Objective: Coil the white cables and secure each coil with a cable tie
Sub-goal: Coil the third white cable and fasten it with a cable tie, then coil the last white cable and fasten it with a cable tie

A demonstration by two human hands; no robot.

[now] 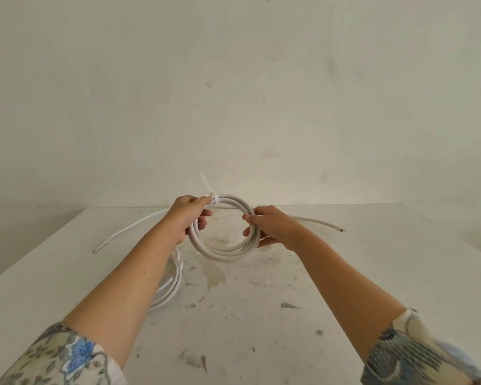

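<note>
Coil (225, 252) of white cable is held upright above the surface (261, 315), its right side clamped in the right hand (270, 226), its top left gripped by the left hand (188, 218) beside the cable tie (215, 200), whose tail juts up and leftward, nearest that hand.

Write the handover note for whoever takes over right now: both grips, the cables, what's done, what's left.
Left grip: holds the held coil at its upper left, fingertips at the cable tie.
Right grip: holds the coil's right side, over the table.
Second coil: lies on the table under the left forearm; any tie on it is hidden.
Loose cable: uncoiled along the table's far side.
Done: tie looped round the held coil, tail sticking up.
Left: probably check it is tight, set the coil down, then coil and tie the loose cable.
</note>
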